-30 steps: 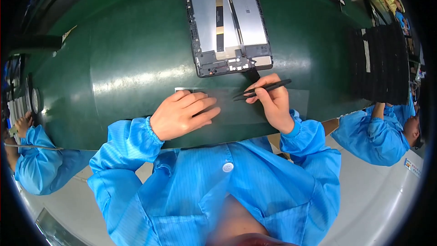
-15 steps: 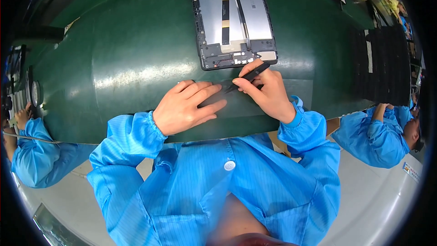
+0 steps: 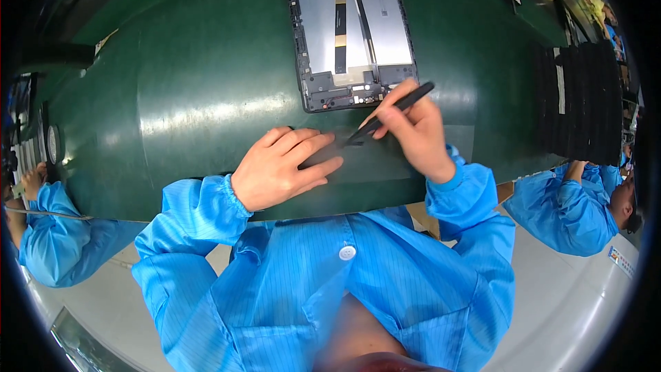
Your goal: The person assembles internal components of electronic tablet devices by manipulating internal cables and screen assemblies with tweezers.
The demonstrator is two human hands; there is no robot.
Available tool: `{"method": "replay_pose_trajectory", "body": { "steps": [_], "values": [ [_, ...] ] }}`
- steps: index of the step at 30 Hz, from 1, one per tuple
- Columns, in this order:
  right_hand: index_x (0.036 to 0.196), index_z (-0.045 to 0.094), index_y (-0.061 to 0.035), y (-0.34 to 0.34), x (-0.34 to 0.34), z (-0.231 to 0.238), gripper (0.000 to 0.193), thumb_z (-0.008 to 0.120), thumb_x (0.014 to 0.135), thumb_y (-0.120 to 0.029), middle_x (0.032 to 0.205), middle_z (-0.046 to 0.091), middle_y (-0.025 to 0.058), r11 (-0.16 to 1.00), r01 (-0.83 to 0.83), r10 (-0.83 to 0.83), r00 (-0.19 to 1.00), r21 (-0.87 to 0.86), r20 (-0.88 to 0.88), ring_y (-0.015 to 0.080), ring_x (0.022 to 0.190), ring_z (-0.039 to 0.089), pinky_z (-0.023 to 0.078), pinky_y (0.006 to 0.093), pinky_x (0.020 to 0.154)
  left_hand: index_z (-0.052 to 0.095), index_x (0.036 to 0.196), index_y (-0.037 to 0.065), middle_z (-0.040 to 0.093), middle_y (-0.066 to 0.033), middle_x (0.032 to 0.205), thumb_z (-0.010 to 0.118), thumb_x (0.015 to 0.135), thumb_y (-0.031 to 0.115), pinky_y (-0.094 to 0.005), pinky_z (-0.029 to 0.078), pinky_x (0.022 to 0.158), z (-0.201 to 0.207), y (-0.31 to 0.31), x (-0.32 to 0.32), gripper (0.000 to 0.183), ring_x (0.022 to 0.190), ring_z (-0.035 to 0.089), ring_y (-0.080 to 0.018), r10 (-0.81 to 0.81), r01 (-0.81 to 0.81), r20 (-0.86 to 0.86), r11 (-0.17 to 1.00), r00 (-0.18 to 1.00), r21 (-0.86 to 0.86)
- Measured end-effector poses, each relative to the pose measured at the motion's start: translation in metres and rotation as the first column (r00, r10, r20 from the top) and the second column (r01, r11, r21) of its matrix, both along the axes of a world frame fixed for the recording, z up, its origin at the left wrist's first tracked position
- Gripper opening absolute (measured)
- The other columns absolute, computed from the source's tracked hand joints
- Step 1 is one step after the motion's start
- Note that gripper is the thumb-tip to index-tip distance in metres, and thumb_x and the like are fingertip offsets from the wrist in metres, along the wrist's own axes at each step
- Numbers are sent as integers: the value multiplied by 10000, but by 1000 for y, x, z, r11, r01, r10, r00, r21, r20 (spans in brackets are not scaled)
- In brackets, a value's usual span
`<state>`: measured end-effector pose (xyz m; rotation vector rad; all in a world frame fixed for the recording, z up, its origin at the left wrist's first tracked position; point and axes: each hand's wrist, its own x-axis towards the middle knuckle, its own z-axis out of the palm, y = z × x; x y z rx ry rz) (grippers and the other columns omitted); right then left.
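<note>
Tablet [image 3: 391, 27] on table [image 3: 213, 69], sheet [image 3: 379, 164] before it, tweezers [image 3: 412, 98] over sheet, stack [image 3: 585, 107] to the right

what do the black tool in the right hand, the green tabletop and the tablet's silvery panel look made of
Black tool: evenly dark and fairly dull, perhaps plastic or coated metal; I can't tell which.
Green tabletop: probably rubber or vinyl sheet, semi-gloss, since its highlights look broad and blurry.
Silvery panel: likely satin metal, judging by its smooth grey sheen.
</note>
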<state>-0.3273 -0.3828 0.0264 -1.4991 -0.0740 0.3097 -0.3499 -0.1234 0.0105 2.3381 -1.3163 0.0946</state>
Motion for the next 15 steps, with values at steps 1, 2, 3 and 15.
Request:
{"method": "replay_pose_trajectory", "body": {
  "steps": [1,2,3,15],
  "values": [
    [978,563,-49,-3,11,9,125,656,962,-131,839,628,17,1000,-2,2,1000,-13,6,81,758,645,506,224,625,689,1169,208,593,-73,1295,770,757,269,-356,457,905,1,0,1,424,1157,568,-225,1,-1,1,1000,1000,1],
    [976,566,-44,-4,23,20,140,643,975,-160,846,631,25,997,-27,31,998,-69,54,81,762,643,502,224,619,690,1160,198,603,-65,1270,771,753,260,-347,467,880,2,-1,2,419,1116,584,-217,3,-2,6,1000,1000,-27],
    [976,566,-44,-2,34,28,140,643,975,-160,846,631,25,997,-26,30,998,-68,55,81,762,643,502,224,619,692,1151,188,613,-58,1244,772,749,252,-338,477,855,3,-1,4,415,1074,601,-210,2,-1,12,998,1000,-56],
    [1009,556,-36,22,87,36,215,611,999,-243,848,665,65,912,-319,315,947,-258,-61,113,667,661,529,230,573,731,992,93,709,-33,984,770,646,73,-310,517,664,7,2,36,349,840,663,-203,228,-172,259,960,939,-221]
  ]
}}
